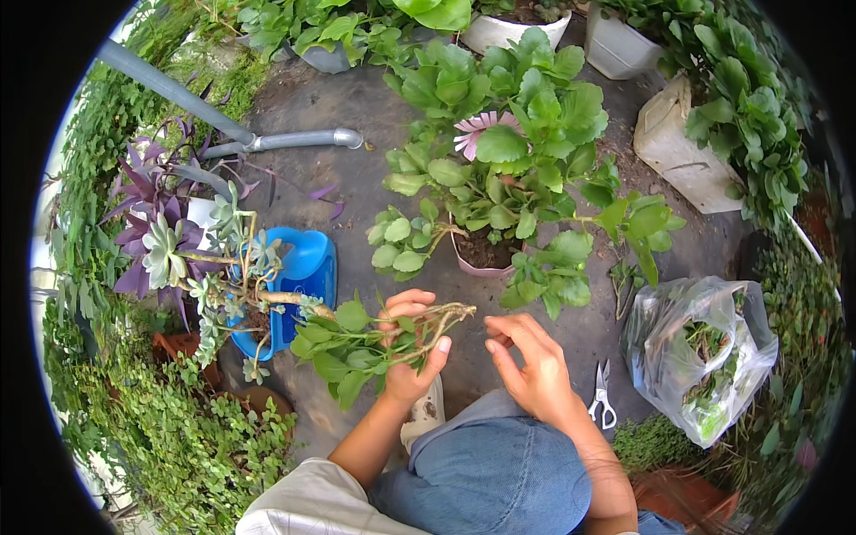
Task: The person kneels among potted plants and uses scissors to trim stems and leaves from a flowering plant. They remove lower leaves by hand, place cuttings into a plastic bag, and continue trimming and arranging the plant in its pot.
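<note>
In the head view, my left hand (413, 354) holds a leafy plant cutting (361, 358). Its bare, branched stem end points right and its green leaves hang to the left. My right hand (531, 358) is just right of the stem end, apart from it, with fingers curved and nothing seen between them. Beyond both hands stands a potted kalanchoe-like plant (508, 207) with broad scalloped leaves, in a pink pot (485, 267) with soil showing. A pair of scissors (602, 396) with white handles lies on the ground sheet by my right forearm, blades slightly apart.
A clear plastic bag (699, 361) holding plant trimmings stands at right. To the left, a leggy succulent (267, 294) grows in a blue pot (314, 257). A grey pipe (294, 140) crosses the upper left. White planters (682, 147) line the upper right; dense foliage (187, 441) fills the lower left.
</note>
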`<state>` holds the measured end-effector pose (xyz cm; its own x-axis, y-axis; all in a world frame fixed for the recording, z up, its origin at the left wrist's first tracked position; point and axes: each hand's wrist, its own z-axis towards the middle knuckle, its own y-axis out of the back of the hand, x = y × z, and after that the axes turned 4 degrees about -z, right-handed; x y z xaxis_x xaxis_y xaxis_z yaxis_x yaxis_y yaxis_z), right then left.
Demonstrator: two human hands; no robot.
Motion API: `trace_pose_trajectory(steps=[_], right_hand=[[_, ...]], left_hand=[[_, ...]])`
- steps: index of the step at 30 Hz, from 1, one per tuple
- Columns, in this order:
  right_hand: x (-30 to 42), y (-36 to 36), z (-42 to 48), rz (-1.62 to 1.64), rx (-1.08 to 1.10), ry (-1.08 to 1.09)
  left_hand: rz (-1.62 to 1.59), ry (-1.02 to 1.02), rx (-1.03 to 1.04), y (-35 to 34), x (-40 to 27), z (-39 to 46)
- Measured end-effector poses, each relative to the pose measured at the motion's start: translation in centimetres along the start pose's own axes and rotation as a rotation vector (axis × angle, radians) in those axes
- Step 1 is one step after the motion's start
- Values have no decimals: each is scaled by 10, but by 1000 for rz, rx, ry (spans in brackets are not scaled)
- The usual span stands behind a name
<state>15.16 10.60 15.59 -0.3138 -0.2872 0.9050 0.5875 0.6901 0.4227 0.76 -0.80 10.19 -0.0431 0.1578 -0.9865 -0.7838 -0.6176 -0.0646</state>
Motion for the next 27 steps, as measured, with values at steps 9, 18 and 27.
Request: trace_pose_trajectory(steps=[9, 18, 27], right_hand=[[1, -10, 9, 36, 68, -144], [19, 10, 24, -80, 68, -101], [17, 22, 15, -102, 69, -85]], left_hand=[[53, -59, 55, 5, 10, 15], [237, -125, 54, -7, 11, 41], [215, -294, 295, -6, 33, 70]])
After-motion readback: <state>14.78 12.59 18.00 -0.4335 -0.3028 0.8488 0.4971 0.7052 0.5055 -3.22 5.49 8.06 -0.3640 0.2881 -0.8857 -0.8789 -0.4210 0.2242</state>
